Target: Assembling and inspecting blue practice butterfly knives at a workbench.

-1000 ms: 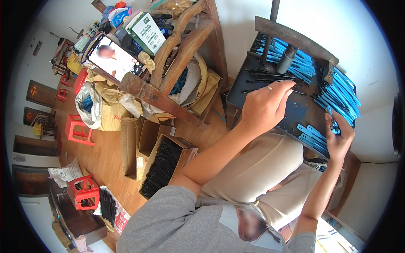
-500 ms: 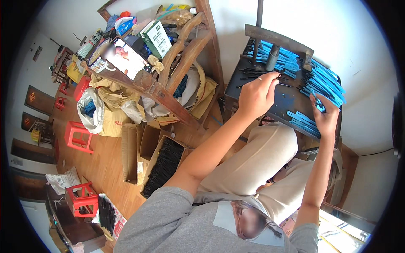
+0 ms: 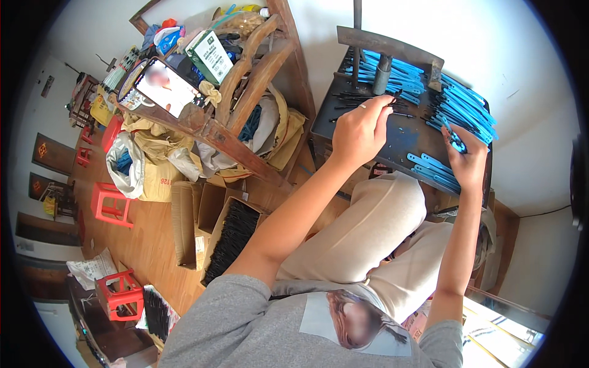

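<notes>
On the dark table, my left hand (image 3: 360, 136) is closed in a pinch, its fingertips on a small thin black piece (image 3: 397, 96). Beside it lie several thin black rods (image 3: 354, 100). Further right, my right hand (image 3: 469, 161) is closed around a blue plastic strip (image 3: 454, 140); whether it holds more than one is unclear. Its upper end points toward a large pile of blue strips with dark ends (image 3: 463, 110). A smaller group of blue strips (image 3: 431, 170) lies along the near edge, between my hands.
A metal post (image 3: 381, 75) and a dark crossbar (image 3: 392, 46) stand on the table (image 3: 402, 136). Left of it, a wooden frame (image 3: 236, 147) carries a lit phone (image 3: 169, 89) and a green-white box (image 3: 210, 57). Cardboard boxes (image 3: 187, 224), sacks (image 3: 156, 178) and red stools (image 3: 112, 204) are on the floor.
The whole view has shifted slightly, so the table appears further left and higher. In my right hand the blue strip now points up more and shows more of its length. My left hand keeps its pinch.
</notes>
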Tool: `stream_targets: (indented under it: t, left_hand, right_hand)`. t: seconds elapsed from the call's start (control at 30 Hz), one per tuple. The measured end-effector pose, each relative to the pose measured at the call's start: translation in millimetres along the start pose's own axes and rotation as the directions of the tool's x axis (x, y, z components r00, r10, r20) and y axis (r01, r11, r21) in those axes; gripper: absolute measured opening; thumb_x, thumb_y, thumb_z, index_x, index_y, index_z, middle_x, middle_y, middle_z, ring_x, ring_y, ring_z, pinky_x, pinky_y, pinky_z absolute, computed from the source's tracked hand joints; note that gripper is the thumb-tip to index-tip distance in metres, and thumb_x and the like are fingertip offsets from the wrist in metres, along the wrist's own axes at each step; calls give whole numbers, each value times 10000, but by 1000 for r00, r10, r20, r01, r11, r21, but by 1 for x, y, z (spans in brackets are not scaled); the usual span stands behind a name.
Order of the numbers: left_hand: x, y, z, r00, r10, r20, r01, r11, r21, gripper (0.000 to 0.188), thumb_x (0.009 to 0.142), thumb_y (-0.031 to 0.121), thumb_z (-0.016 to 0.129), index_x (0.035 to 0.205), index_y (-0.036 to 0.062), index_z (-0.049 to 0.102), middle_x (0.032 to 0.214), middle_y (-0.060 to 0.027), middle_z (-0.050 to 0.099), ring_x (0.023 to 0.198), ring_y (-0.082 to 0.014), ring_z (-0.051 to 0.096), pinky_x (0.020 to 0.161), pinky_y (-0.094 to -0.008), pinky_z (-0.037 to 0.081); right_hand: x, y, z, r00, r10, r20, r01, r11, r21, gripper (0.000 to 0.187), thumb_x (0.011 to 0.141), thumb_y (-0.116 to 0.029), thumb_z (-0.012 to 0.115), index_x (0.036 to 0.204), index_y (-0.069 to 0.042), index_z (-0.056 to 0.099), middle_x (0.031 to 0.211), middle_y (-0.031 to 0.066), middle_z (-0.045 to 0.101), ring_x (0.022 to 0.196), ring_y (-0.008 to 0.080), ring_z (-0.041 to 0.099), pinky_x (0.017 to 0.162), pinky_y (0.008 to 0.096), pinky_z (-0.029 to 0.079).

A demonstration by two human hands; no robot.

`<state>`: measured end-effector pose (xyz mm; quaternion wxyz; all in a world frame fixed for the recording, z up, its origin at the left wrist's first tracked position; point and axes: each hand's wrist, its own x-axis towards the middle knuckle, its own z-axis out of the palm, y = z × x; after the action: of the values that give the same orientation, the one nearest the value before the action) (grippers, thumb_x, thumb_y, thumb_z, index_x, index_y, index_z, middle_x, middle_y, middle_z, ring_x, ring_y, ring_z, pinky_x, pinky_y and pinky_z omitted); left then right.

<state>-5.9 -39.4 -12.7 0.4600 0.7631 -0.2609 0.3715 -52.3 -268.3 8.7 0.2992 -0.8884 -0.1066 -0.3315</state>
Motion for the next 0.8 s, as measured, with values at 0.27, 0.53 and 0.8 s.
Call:
stream_targets:
  t: [0.27,0.53,0.8]
  left_hand:
    - [1,1,0,1000,2,13,-2,1000,-3,153,862,51,618,1014,31,628,855,-140,692,688,-269,682,574,-326,541]
    - [0,0,-1,998,-36,53,38,999,-30,144,884,36,601,1025,20,626,861,-120,707,756,-220,710,580,-285,557]
    - [8,0,-4,986,-95,138,119,977,-180,134,897,-4,584,1028,-21,606,887,-137,706,828,-191,710,671,-268,571]
  right_hand:
    - [0,1,-2,1000,1,5,-1,1000,-23,204,763,-60,742,935,34,687,817,154,697,680,168,640,676,273,498]
    - [-2,-5,-2,1000,-15,15,15,1000,27,192,754,-55,750,916,29,690,805,156,693,690,205,667,672,275,503]
    - [0,-15,-6,991,-20,129,18,1000,20,329,654,80,641,971,3,682,875,121,710,797,245,700,732,292,530]
